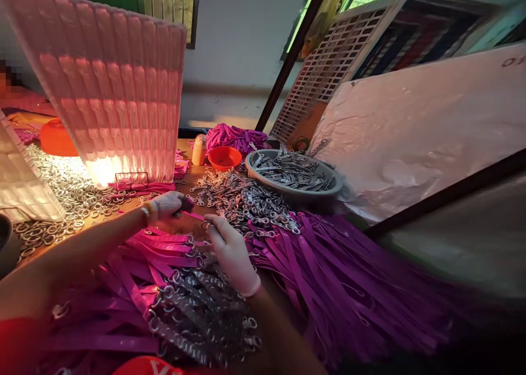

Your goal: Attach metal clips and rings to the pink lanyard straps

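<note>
My left hand (166,205), in a whitish glove, is closed on one end of a purple strap (194,215). The strap runs from it to my right hand (232,254), also gloved, whose thumb and fingers pinch the other end beside a metal ring. Below the hands lies a heap of metal clasps (201,304) joined to pink-purple straps (119,287). Right of my right hand, a large bundle of purple straps (329,265) spreads over the edge. Loose metal clasps (242,197) are piled just beyond the hands.
A grey basin (337,183) of clasps stands beyond, with an orange bowl (225,158) and a bottle (199,150) to its left. A ribbed translucent panel (119,84) stands at left among metal rings (41,232). Another person's arm (28,101) shows at far left.
</note>
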The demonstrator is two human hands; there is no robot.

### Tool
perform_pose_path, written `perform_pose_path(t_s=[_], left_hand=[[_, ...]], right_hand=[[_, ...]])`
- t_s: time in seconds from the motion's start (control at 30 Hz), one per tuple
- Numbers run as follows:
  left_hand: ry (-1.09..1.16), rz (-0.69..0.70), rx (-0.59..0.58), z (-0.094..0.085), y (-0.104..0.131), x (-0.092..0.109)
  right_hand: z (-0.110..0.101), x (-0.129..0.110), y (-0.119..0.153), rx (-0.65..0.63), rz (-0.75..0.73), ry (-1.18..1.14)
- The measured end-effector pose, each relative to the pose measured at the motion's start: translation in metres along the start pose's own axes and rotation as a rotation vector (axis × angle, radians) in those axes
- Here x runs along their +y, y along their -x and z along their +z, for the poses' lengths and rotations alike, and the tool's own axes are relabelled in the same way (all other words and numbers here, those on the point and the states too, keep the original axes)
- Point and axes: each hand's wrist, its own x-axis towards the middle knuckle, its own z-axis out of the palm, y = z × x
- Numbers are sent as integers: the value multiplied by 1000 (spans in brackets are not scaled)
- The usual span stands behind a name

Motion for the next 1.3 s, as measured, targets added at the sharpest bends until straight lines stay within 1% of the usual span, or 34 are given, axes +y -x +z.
perform_pose_path(t_s=[0.07,0.1,0.17,0.2,0.27,0.33,0.47,0.53,0.57,0.67,0.7,0.73,0.77,0.83,0.9,1.0,1.07,1.13,1.2,1.3], left_hand=[[145,3,-48,-6,45,-2],[294,6,-71,-8,67,-4],[535,19,-86,-7,104,-10],[618,32,-81,-6,118,-13],[652,66,-54,-5,140,-17],[554,95,-44,-5,154,-19],[166,150,-17,-8,166,-20],[63,179,2,-9,169,-23],[55,183,-22,-8,169,-25],[149,154,-167,-3,169,-35],[179,144,-198,0,169,-38],[194,142,-200,2,170,-41],[199,147,-177,4,170,-43],[233,162,-94,7,173,-45],[338,175,3,9,177,-46],[458,172,104,14,180,-49],[433,165,133,17,182,-52],[367,170,148,20,183,-53],[302,184,150,21,186,-53],[224,205,156,21,187,-50]], right_hand=[[8,-13,-5,-61,-93,15],[13,-19,-7,-93,-136,42],[23,-32,-6,-151,-204,171],[28,-38,-5,-171,-222,268],[37,-48,1,-203,-244,474],[43,-56,7,-240,-280,645],[49,-62,20,-295,-386,883],[52,-60,26,-302,-405,947],[53,-60,28,-303,-407,967],[58,-59,33,-331,-435,998],[59,-60,33,-344,-447,997],[59,-62,33,-352,-450,989],[58,-64,32,-350,-443,970],[55,-71,29,-326,-403,899],[51,-77,26,-322,-377,812],[46,-84,20,-410,-347,781],[46,-85,18,-471,-300,828],[49,-83,18,-505,-265,885],[52,-79,21,-532,-269,919],[56,-71,27,-527,-324,934]])
